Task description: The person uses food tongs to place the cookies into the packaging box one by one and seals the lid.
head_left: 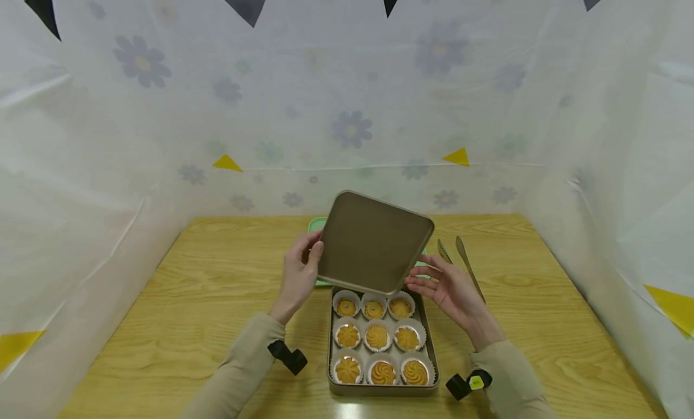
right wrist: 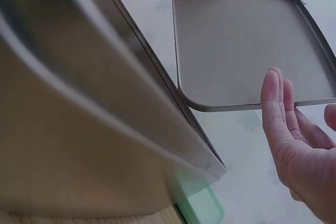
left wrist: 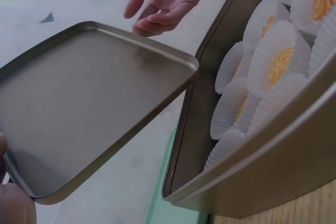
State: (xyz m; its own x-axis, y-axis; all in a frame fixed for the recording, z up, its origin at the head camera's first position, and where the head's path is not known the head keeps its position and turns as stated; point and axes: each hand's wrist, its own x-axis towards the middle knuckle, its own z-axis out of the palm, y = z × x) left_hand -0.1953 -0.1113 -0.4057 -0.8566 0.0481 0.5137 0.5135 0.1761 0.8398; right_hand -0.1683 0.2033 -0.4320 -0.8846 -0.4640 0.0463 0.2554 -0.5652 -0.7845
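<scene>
- Your left hand (head_left: pixel 297 279) holds the tin lid (head_left: pixel 373 242) by its left edge: thumb on the near face, the other fingers behind it, so the fingers are clamped on the lid's rim. In the left wrist view only a fingertip or two shows at the lid's bottom-left corner.
- The lid is already off the cookie tin (head_left: pixel 382 387) and raised, tilted, its hollow inner side facing you. It hangs above the far end of the tin, apart from it, and hides most of a green tray (head_left: pixel 316 225) behind it on the desk (head_left: pixel 206 298).
- The tin sits open on the desk just in front of you, between your forearms. It holds nine swirl cookies (head_left: pixel 377 338) in white paper cups, three rows of three, none lifted out as far as you can see.
- By my reading the opening is done, and the lid has not yet been set down anywhere; the cookies look untouched.
- Your right hand (head_left: pixel 452 288) is just beside the lid's lower right corner, palm up, fingers straight and loosely spread. The right wrist view shows a fingertip (right wrist: pixel 271 84) at the lid's edge, but whether it touches or hovers just under it, I cannot tell. It grips nothing.
- Further right, metal tongs (head_left: pixel 465 263) lie on the desk just beyond that hand, apart from it and from the tin.
</scene>
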